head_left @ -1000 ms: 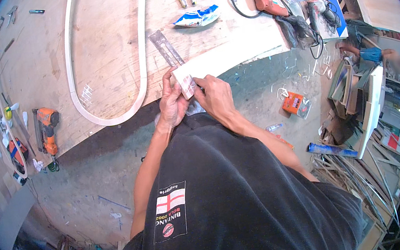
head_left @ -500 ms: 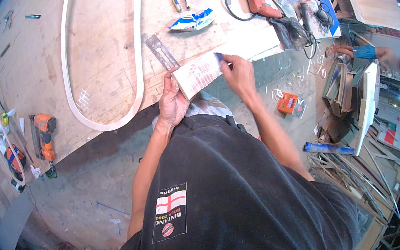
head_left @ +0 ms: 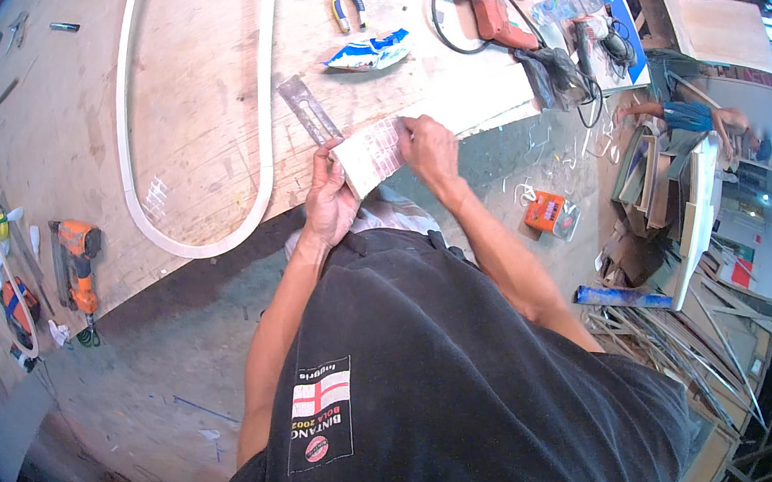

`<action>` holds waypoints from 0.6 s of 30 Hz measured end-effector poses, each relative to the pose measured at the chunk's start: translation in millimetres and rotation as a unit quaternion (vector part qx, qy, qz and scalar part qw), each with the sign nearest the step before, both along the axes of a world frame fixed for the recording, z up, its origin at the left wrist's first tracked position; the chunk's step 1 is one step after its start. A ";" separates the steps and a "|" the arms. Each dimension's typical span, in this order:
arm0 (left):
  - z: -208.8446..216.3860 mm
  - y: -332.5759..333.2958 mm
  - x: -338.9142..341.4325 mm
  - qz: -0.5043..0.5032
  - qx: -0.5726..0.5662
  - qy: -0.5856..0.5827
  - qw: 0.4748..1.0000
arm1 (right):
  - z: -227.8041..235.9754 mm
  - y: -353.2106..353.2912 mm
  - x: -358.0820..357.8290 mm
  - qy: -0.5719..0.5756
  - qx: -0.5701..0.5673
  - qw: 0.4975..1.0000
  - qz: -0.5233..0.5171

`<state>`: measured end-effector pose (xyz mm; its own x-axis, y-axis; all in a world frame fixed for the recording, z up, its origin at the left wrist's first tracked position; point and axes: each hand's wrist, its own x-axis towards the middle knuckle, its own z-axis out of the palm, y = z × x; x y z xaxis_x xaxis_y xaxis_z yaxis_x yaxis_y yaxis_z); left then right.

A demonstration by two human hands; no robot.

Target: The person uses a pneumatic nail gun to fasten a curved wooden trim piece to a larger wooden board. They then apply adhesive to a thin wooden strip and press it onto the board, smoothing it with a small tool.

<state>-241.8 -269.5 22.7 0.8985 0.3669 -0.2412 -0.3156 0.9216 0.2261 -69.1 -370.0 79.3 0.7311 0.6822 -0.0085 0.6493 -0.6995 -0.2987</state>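
Note:
Held over the near edge of the wooden workbench is a curved sheet, white with red print, perhaps sandpaper. My left hand is closed on its left edge, thumb on top. At its upper right edge, my right hand pinches it with bent fingers, their tips partly hidden. Just beyond my left hand, a slotted grey metal plate lies on the bench. Farther off are a blue-and-white packet and pliers with yellow-and-blue handles.
A long white U-shaped strip lies on the bench, with an orange nail gun at far left. A red power drill and its cable lie at right. On the floor are an orange box and timber scraps. Another person is far right.
My right hand has moved left, nearer my left hand. The dark blue piece seen at its fingertips before no longer shows. The view has shifted slightly.

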 end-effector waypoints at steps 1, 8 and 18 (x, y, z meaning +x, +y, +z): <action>-0.7 -0.6 -0.3 -0.001 -0.006 0.001 1.000 | 2.8 5.0 -10.6 0.006 0.005 1.000 0.008; -4.8 -3.8 -2.1 -0.006 -0.019 0.023 1.000 | 29.4 24.9 -57.0 0.067 0.049 0.995 0.060; -3.2 0.4 -6.5 -0.024 -0.054 0.029 0.998 | 49.9 30.2 -69.3 0.209 0.133 0.969 0.005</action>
<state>-248.2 -269.1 19.5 0.8979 0.2925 -0.3290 -0.2596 0.9554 0.1409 -138.4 -339.8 129.2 0.6952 0.7077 -0.1254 0.4385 -0.5559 -0.7062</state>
